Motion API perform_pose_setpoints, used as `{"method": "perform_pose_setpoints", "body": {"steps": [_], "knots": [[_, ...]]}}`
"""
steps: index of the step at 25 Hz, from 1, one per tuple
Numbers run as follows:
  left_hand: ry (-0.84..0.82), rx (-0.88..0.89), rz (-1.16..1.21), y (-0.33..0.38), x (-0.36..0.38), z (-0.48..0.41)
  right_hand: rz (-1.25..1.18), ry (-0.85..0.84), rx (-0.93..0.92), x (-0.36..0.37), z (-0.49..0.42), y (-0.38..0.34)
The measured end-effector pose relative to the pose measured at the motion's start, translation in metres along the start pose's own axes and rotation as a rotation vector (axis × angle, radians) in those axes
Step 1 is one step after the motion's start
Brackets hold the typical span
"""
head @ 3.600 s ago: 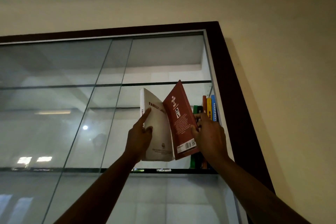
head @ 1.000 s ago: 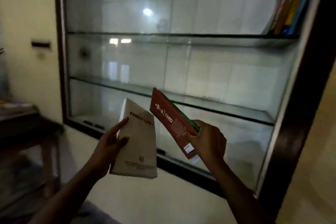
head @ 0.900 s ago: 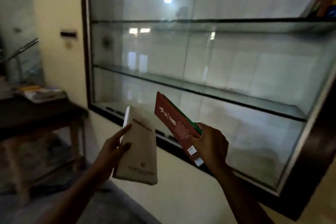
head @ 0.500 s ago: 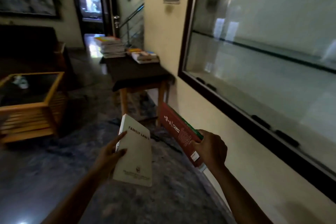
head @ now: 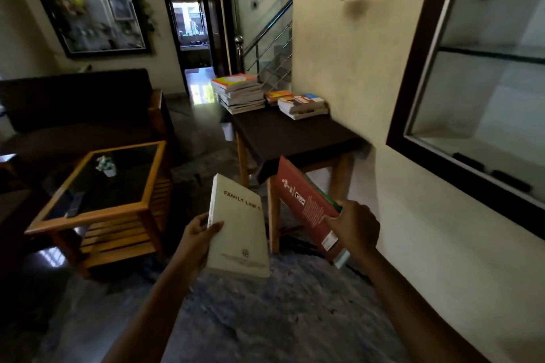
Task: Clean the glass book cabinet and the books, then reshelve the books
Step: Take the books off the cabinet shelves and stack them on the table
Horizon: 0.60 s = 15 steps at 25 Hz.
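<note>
Gripping the cream book (head: 239, 230) near-upright, the left hand (head: 196, 240); right hand (head: 354, 227) grips red book (head: 303, 206) slanting up-left.

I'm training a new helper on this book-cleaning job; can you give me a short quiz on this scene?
1. True or false: the left hand holds the cream Family Law book.
2. The book stacks lie on: A) the dark side table; B) the coffee table; C) the sofa.
3. What colour is the cover of the front book gripped by the right hand?
Key: 1 true; 2 A; 3 red.
</note>
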<state>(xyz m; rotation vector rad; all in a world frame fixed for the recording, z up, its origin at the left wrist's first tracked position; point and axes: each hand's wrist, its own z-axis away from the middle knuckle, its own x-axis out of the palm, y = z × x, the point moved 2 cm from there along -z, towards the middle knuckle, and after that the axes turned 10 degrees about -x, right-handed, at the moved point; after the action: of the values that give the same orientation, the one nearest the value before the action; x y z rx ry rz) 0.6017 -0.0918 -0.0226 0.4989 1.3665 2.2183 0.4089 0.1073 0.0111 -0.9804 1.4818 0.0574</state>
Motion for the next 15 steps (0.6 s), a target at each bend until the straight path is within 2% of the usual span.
{"method": "perform_pose_setpoints", "body": {"steps": [5, 11, 15], "knots": [[-0.033, -0.141, 0.194, 0.043, -0.015, -0.142, -0.024, 0.018, -0.052, 0.059, -0.126, -0.036], [-0.048, -0.283, 0.301, 0.108, -0.026, -0.297, -0.113, -0.017, -0.006, 0.129, -0.299, -0.085], [-0.116, -0.313, 0.356, 0.159, -0.032, -0.398, -0.012, -0.015, 0.032, 0.168, -0.392, -0.11]]}}
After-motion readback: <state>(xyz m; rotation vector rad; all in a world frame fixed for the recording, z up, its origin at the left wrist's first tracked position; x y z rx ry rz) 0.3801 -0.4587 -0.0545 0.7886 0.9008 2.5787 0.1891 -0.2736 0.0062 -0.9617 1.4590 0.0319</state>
